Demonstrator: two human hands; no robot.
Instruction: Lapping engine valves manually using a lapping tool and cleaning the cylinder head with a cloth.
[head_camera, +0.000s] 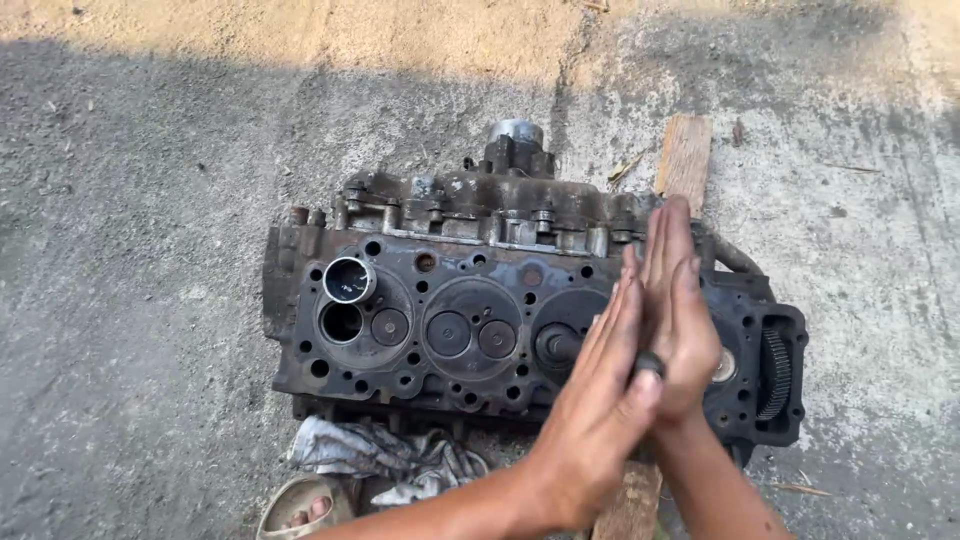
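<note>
At centre right of the frame, I press my left hand (600, 400) and right hand (680, 320) flat together, palms gripping a dark rod (648, 364) over the greasy cylinder head (440, 330) on concrete (130, 250).

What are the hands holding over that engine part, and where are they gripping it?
A dark stick-like tool, pressed between the flat palms of the left hand and right hand, above the cylinder head. Only its dark end shows.
</note>
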